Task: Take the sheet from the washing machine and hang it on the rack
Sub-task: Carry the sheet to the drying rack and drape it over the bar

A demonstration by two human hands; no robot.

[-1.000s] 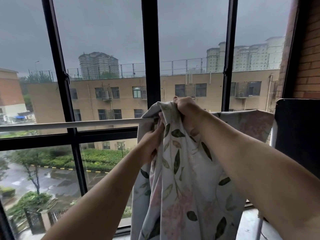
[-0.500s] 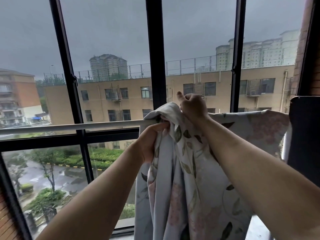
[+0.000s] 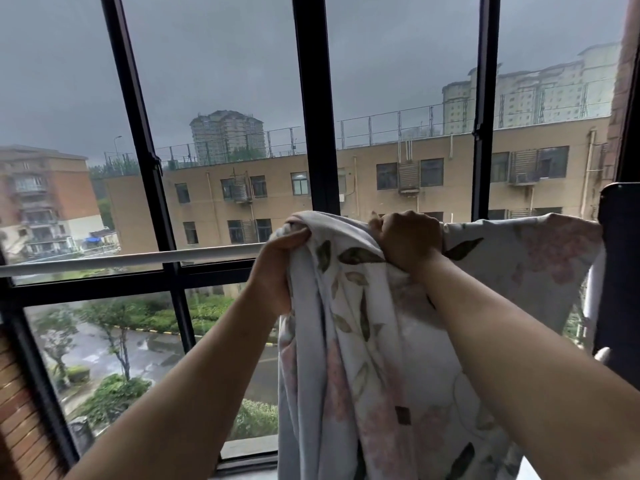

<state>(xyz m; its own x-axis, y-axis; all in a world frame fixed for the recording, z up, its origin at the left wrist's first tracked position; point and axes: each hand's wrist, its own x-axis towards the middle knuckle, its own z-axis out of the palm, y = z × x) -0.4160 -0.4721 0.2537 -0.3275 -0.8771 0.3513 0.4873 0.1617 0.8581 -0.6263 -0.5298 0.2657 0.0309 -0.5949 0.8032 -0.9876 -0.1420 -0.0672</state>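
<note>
One floral sheet hung over one white rack rail, bunched at its left edge and spread flat rightward; the left hand gripped the bunched fold; the right hand clenched the top edge; leftward the rail ran uncovered before the window frame.

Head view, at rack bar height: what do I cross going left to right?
Bare rack bar → left hand → bunched sheet → right hand → its spread stretch over the bar → dark panel at the right edge.
</note>
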